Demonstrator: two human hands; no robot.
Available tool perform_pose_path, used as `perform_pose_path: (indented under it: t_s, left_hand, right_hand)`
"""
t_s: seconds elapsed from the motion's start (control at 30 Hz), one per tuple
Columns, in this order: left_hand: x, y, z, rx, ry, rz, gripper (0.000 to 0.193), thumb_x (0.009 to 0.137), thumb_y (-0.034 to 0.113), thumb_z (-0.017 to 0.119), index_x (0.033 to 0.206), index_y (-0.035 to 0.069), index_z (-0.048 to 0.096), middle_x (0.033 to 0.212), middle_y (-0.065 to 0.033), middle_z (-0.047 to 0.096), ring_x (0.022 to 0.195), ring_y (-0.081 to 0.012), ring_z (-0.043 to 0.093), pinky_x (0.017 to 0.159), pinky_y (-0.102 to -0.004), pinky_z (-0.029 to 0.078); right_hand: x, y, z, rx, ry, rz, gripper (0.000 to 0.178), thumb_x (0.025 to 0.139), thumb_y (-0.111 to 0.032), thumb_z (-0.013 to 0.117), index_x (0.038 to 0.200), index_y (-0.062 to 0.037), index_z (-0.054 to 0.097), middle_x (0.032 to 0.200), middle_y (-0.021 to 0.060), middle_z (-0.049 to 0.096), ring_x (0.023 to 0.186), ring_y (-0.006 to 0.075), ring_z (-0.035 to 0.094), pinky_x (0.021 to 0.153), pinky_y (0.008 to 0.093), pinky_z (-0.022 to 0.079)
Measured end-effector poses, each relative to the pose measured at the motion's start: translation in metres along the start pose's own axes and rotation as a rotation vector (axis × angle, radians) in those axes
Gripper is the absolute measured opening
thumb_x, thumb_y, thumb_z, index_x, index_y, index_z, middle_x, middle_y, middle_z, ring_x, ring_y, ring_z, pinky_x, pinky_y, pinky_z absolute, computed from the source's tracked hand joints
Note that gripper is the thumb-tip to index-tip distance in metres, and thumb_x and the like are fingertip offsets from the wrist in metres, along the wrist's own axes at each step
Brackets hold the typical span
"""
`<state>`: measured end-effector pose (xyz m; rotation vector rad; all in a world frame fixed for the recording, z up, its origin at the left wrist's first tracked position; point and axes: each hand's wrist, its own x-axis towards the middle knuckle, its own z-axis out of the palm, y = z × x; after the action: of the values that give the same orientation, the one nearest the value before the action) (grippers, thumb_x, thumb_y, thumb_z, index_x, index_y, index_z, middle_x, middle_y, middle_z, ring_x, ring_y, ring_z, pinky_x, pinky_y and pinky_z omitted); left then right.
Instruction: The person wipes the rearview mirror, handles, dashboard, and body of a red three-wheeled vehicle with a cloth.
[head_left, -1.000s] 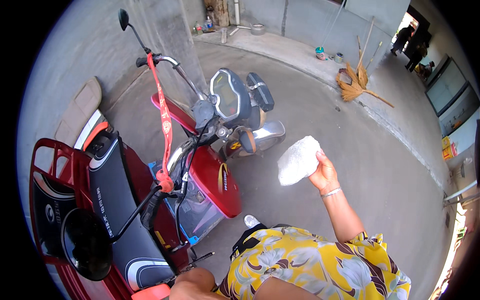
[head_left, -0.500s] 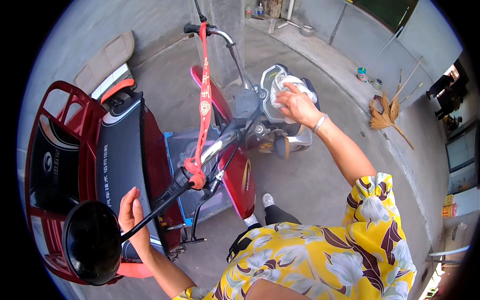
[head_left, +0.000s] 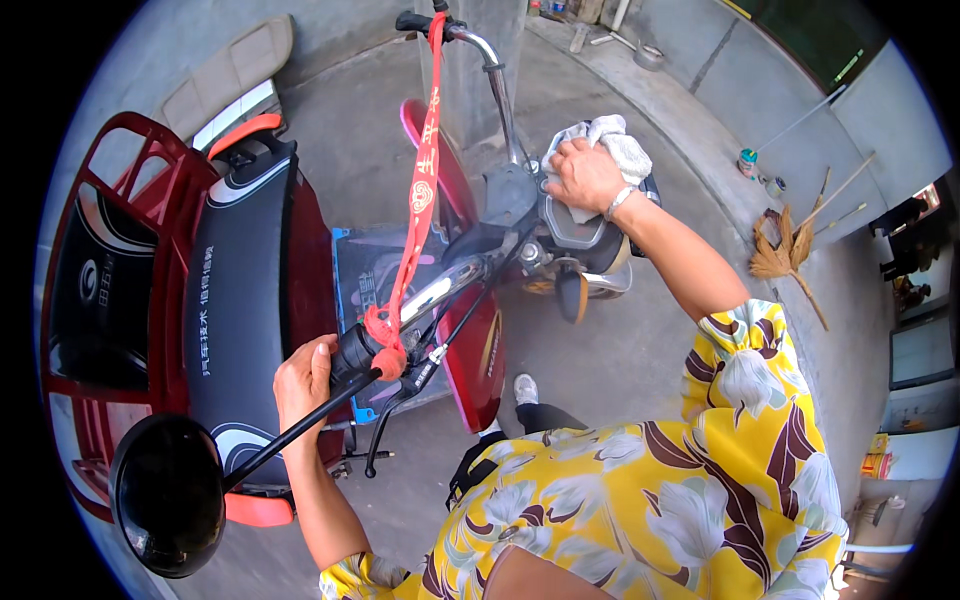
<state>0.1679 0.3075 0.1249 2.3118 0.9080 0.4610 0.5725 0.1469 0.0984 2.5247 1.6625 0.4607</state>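
My right hand (head_left: 585,178) presses a crumpled white cloth (head_left: 622,150) onto the headlight unit (head_left: 578,228) at the front of a red motor tricycle. Its fingers are bent over the cloth, and part of the cloth bunches up beyond them. My left hand (head_left: 303,388) is beside the end of the near handlebar grip (head_left: 352,358), behind the mirror stalk (head_left: 300,425). Nothing shows in that hand; its fingers are loosely bent, partly overlapping the dark seat (head_left: 240,290). Whether it touches the grip is hard to see.
A round black mirror (head_left: 168,495) juts out at lower left. A red ribbon (head_left: 422,190) runs between the chrome handlebars, and a brake lever (head_left: 385,425) hangs below the near grip. A broom (head_left: 785,250) lies by the wall at right; a grey pillar (head_left: 485,80) stands beyond.
My right hand has shifted with the cloth across the headlight unit, its fingers now flatter on it. My left hand has moved up and right, from beside the mirror toward the handlebar grip.
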Motion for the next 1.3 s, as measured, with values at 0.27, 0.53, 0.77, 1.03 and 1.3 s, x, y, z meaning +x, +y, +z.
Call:
perform_pose_path:
  t_s: [0.27, 0.53, 0.77, 1.03, 1.3]
  left_hand:
    - [-0.003, 0.001, 0.0, 0.041, 0.029, 0.021, 0.035, 0.089, 0.027, 0.04, 0.088, 0.0, 0.062, 0.079, -0.0158, 0.062, 0.074, -0.0304, 0.06, 0.066, -0.0341, 0.045]
    - [0.003, 0.009, 0.0, 0.028, 0.054, -0.009, 0.029, 0.085, 0.022, 0.042, 0.088, 0.001, 0.062, 0.08, -0.0155, 0.062, 0.073, -0.0303, 0.06, 0.067, -0.034, 0.045]
    - [0.002, 0.008, -0.001, 0.021, 0.051, -0.076, 0.024, 0.083, 0.017, 0.046, 0.089, 0.0, 0.062, 0.081, -0.0166, 0.062, 0.074, -0.03, 0.06, 0.067, -0.0333, 0.046]
    - [0.004, 0.009, -0.001, 0.02, 0.068, -0.054, 0.023, 0.083, 0.015, 0.046, 0.091, 0.0, 0.061, 0.083, -0.0168, 0.062, 0.075, -0.0296, 0.06, 0.067, -0.0328, 0.046]
    - [0.006, 0.007, 0.001, -0.012, 0.019, -0.055, 0.025, 0.084, 0.016, 0.044, 0.092, -0.002, 0.06, 0.083, -0.018, 0.062, 0.076, -0.0297, 0.061, 0.068, -0.0326, 0.046]
  right_hand:
    - [-0.038, -0.024, -0.055, 0.308, -0.465, -0.319, 0.039, 0.058, -0.014, 0.064, 0.096, -0.0071, 0.059, 0.094, 0.0113, 0.056, 0.089, 0.0297, 0.054, 0.077, 0.0377, 0.044]
    - [0.074, -0.015, 0.0, 0.494, -0.073, -0.097, 0.045, 0.065, -0.019, 0.065, 0.106, -0.0056, 0.052, 0.1, 0.0157, 0.057, 0.093, 0.0312, 0.055, 0.08, 0.0366, 0.044]
    - [0.081, -0.019, 0.051, 0.3, -0.265, -0.288, 0.037, 0.064, -0.02, 0.065, 0.1, -0.0103, 0.059, 0.099, 0.0102, 0.055, 0.094, 0.0295, 0.053, 0.081, 0.037, 0.044]
    - [0.066, -0.047, 0.035, 0.551, -0.532, -0.662, 0.034, 0.058, -0.017, 0.07, 0.091, -0.0117, 0.065, 0.095, 0.0073, 0.057, 0.092, 0.0265, 0.054, 0.079, 0.0343, 0.043]
    - [0.104, -0.021, 0.057, 0.304, -0.231, -0.177, 0.03, 0.067, -0.018, 0.063, 0.097, -0.0153, 0.063, 0.099, 0.0077, 0.056, 0.094, 0.0275, 0.054, 0.081, 0.0356, 0.044]
